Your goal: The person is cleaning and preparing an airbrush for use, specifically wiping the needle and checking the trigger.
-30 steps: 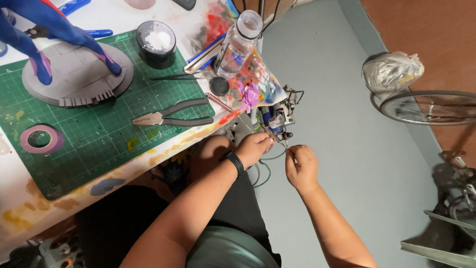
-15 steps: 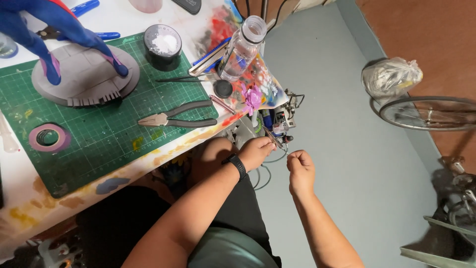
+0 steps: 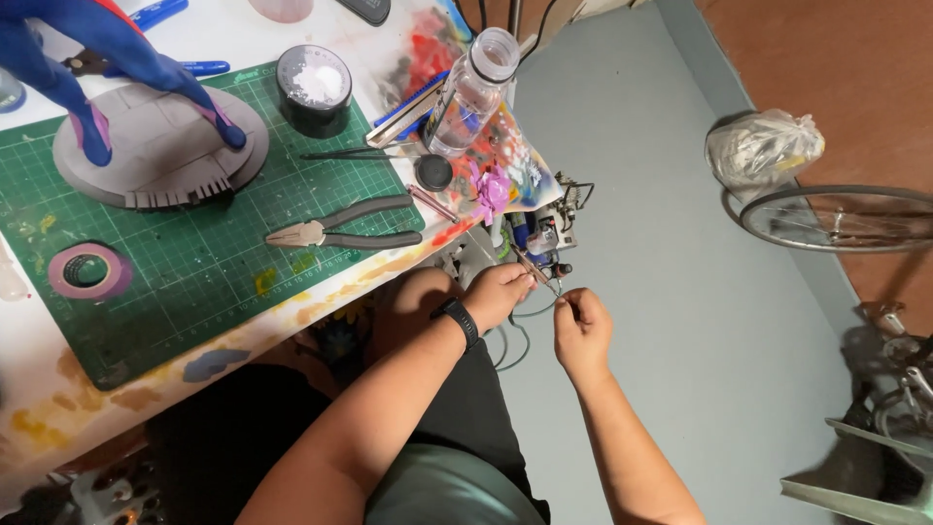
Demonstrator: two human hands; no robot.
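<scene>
What your left hand (image 3: 498,294) and right hand (image 3: 581,331) pinch is too thin to identify. At eleven o'clock, the figure (image 3: 107,58) is cropped above its legs; at three, the wheel (image 3: 838,218) runs off-frame.

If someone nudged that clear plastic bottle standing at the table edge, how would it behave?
The clear plastic bottle stands tall and narrow, so it would probably tip easily. It looks nearly empty, so likely light. Sitting close to the edge of the paint-stained table, it might roll off.
</scene>
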